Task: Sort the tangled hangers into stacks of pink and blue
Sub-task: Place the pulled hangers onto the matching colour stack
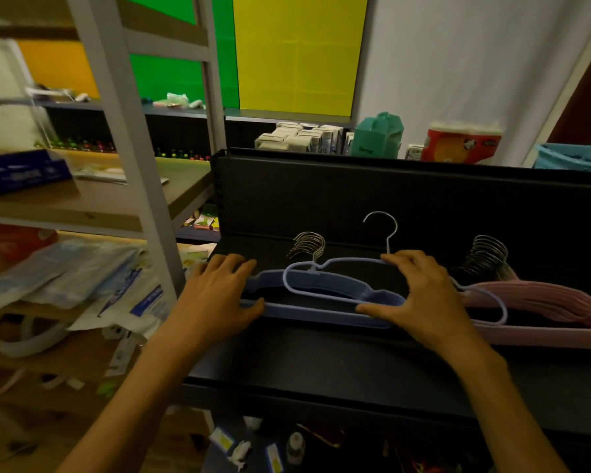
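A stack of blue hangers (325, 314) lies on the black shelf (321, 356), its metal hooks bunched at the back. My left hand (219, 291) grips the stack's left end. One loose blue hanger (297, 291) lies askew on top, reaching right over the pink stack, its hook raised. My right hand (420, 298) holds this hanger near its neck, thumb on the blue stack's right end. The stack of pink hangers (543, 302) lies to the right, partly hidden by my right hand.
A black back panel (355, 196) rises behind the shelf. Wooden shelves (93, 199) with packets and boxes stand to the left behind a white post (130, 165). Cartons, a teal bag (377, 134) and a red pack sit beyond the panel.
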### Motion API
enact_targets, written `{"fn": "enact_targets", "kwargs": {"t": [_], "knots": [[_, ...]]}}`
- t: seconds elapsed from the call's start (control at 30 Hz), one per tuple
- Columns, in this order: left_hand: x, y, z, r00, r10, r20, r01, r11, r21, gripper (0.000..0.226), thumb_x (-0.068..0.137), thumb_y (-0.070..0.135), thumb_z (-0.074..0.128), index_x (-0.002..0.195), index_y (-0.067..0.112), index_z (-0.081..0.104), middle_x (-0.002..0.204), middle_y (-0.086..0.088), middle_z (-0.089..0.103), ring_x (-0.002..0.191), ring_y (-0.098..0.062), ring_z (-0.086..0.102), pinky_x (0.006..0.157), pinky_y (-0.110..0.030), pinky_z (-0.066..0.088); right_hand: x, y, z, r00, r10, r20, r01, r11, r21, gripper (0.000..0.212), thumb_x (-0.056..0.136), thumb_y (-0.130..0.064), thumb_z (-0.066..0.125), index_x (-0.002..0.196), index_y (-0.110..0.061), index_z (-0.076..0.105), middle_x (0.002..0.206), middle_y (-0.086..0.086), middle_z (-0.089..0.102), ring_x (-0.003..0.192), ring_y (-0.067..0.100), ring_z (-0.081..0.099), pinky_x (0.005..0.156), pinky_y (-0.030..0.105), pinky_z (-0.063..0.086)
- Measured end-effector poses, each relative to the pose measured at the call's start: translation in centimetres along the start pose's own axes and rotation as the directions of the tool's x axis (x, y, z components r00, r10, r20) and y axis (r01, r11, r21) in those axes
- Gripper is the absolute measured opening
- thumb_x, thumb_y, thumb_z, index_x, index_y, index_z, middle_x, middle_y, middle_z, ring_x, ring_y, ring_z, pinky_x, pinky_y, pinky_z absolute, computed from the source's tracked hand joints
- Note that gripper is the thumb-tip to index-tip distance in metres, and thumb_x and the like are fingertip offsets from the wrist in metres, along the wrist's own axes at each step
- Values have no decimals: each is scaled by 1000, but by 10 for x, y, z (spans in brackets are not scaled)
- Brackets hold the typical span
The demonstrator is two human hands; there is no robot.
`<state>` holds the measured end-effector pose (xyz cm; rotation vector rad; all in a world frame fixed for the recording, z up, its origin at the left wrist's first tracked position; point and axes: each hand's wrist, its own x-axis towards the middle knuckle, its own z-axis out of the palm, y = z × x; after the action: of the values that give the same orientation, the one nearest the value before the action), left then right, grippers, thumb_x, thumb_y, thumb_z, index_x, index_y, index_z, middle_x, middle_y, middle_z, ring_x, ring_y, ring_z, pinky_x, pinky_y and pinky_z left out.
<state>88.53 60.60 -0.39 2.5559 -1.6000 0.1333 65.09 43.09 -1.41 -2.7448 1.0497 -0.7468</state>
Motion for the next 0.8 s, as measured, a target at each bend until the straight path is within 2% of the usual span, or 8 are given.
{"fn": "enact_targets", "kwargs": {"t": [0.3,0.6,0.8], "knots": [[-1,-58,-11,998,41,-50,-43,998,-46,76,86,58,51,148,28,20,153,2,24,140,-19,19,112,-40,22,20,-70,35,995,-53,89,53,999,1,87,65,-69,65,137,-29,38,134,-6,36,121,12,34,99,25,28],[10,-66,-8,987,152,-56,-156,985,-73,75,87,56,50,149,28,18,152,3,23,139,-18,20,110,-36,23,19,-85,58,984,-7,178,-6,997,72,85,66,-69,66,137,-33,36,134,-9,36,114,4,33,95,22,31],[18,-58,-3,975,217,-53,-222,969,-106,73,88,56,48,148,28,20,151,3,25,138,-18,23,112,-37,23,17,-87,55,980,13,198,-15,1000,8,87,68,-71,62,140,-35,30,143,-8,32,129,10,28,103,26,23]]}}
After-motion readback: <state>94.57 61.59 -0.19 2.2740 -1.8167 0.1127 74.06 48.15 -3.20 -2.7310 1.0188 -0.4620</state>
